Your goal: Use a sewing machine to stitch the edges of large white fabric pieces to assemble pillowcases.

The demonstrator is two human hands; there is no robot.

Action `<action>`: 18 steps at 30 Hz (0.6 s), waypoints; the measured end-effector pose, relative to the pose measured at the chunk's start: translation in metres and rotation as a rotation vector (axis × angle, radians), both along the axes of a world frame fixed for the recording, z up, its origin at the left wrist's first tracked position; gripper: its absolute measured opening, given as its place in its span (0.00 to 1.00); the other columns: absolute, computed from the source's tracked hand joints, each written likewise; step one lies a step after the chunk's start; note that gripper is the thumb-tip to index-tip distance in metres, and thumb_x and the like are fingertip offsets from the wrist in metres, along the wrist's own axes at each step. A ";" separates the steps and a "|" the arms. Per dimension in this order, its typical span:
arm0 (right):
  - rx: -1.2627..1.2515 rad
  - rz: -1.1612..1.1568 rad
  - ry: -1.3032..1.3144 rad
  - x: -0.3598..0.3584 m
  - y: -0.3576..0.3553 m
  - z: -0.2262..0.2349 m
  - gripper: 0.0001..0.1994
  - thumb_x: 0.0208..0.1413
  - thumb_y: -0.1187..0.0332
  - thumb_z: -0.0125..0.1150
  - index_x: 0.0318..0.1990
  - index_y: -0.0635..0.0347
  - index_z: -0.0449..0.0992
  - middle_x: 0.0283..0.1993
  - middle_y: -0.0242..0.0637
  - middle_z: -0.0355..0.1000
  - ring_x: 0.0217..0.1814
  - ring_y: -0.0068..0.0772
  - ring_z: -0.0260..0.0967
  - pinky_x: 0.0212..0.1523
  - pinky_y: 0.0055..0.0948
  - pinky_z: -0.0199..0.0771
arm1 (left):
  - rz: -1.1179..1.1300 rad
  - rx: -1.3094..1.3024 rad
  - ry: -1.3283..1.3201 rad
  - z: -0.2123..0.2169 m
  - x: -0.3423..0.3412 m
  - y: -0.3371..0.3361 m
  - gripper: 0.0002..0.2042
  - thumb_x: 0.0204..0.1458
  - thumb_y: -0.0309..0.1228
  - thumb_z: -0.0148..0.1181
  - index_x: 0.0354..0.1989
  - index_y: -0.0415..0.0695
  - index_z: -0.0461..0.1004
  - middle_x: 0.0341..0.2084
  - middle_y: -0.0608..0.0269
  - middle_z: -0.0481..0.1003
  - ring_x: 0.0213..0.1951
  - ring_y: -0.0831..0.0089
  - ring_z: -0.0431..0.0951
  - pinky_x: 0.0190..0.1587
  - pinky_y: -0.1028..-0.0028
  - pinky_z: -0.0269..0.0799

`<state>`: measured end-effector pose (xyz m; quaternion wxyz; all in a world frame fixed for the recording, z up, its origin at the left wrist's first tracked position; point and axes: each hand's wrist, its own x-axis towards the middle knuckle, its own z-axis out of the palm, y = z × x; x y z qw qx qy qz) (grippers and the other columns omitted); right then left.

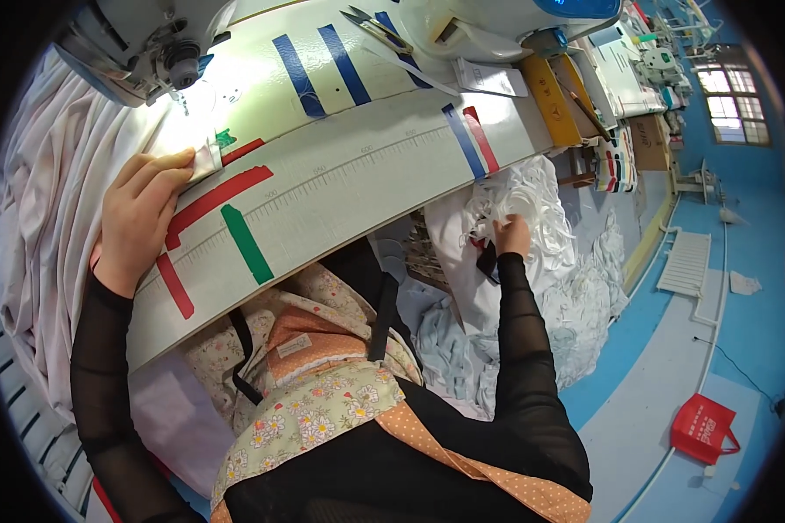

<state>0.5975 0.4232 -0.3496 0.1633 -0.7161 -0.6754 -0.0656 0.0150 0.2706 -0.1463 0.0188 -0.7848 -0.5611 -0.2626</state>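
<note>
My left hand is at the left of the sewing table, its fingers pressed together on the folded edge of a white cloth. That edge lies just below the needle area of the lit sewing machine. To the right, past the table's front edge, my right hand is at a heap of curled white fabric strips. Its fingers are bent closed at the strips, and their tips are partly hidden. A small dark item lies beside that hand; I cannot tell its kind.
Gathered pale cloth hangs at the left. Red, green and blue tape marks and a printed ruler cross the table. Thread snips lie at the back, near a yellow box. A red bag is on the floor.
</note>
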 end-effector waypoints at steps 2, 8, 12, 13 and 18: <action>-0.276 -0.073 -0.020 0.012 0.011 -0.003 0.10 0.48 0.61 0.64 0.33 0.56 0.82 0.33 0.43 0.79 0.37 0.48 0.77 0.41 0.42 0.75 | 0.003 0.000 0.007 0.001 0.000 -0.001 0.09 0.45 0.17 0.59 0.36 0.37 0.76 0.42 0.59 0.79 0.40 0.61 0.76 0.43 0.68 0.73; -0.048 -0.099 0.737 0.045 0.023 0.058 0.05 0.56 0.72 0.59 0.34 0.64 0.77 0.32 0.38 0.78 0.32 0.33 0.77 0.32 0.30 0.81 | 0.009 0.005 0.003 -0.001 -0.002 0.001 0.09 0.46 0.17 0.58 0.36 0.38 0.76 0.42 0.60 0.79 0.41 0.61 0.76 0.44 0.67 0.73; -0.150 0.091 0.949 -0.006 0.009 0.177 0.04 0.61 0.72 0.54 0.38 0.64 0.69 0.30 0.38 0.74 0.29 0.25 0.73 0.29 0.24 0.79 | 0.014 0.010 -0.016 0.002 -0.006 0.000 0.09 0.45 0.17 0.58 0.35 0.39 0.76 0.42 0.60 0.79 0.41 0.61 0.76 0.44 0.67 0.73; -0.233 0.178 0.905 -0.026 0.004 0.205 0.04 0.61 0.73 0.54 0.37 0.64 0.69 0.30 0.37 0.74 0.29 0.22 0.72 0.29 0.22 0.77 | 0.016 0.014 -0.013 0.003 -0.006 -0.001 0.09 0.44 0.17 0.58 0.35 0.39 0.76 0.41 0.60 0.79 0.40 0.61 0.76 0.44 0.67 0.73; -0.646 0.797 0.881 -0.203 -0.045 0.319 0.01 0.56 0.79 0.54 0.35 0.64 0.70 0.29 0.36 0.74 0.27 0.19 0.70 0.28 0.18 0.71 | 0.012 0.019 -0.039 0.000 -0.002 0.001 0.05 0.46 0.20 0.56 0.32 0.41 0.74 0.39 0.62 0.79 0.39 0.63 0.77 0.45 0.67 0.74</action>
